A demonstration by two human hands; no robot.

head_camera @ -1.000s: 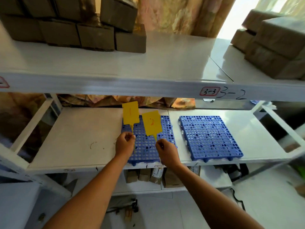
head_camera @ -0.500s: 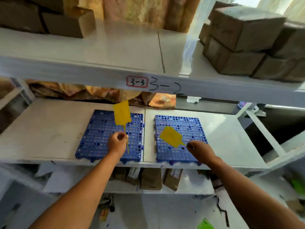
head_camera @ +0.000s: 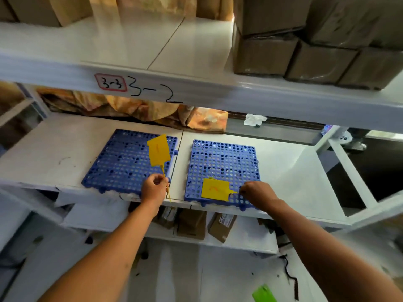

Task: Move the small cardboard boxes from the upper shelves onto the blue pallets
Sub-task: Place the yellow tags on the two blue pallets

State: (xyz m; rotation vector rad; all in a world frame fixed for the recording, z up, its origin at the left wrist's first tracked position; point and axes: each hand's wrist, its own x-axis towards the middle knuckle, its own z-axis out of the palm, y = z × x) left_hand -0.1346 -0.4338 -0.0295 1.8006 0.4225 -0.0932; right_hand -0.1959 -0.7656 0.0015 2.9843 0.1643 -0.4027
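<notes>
Two blue perforated pallets lie side by side on the middle shelf, the left pallet (head_camera: 124, 162) and the right pallet (head_camera: 224, 166). My left hand (head_camera: 154, 188) pinches the stem of an upright yellow tag (head_camera: 158, 153) over the left pallet's near right corner. My right hand (head_camera: 257, 191) holds a second yellow tag (head_camera: 214, 189) by its stem, lying flat on the right pallet's front edge. Small cardboard boxes (head_camera: 305, 40) are stacked on the upper shelf at right, and more boxes (head_camera: 43, 7) sit at upper left.
The upper shelf's front beam (head_camera: 196, 92) carries a "3-3" label and handwritten "3-2". A crumpled orange cloth (head_camera: 152, 110) lies behind the pallets. Boxes (head_camera: 192, 223) stand on the lower shelf. A green tag (head_camera: 263, 294) lies on the floor.
The view has swung right. My right hand carried its tag from the left pallet to the right pallet and lowered it flat. My left hand still holds its tag upright.
</notes>
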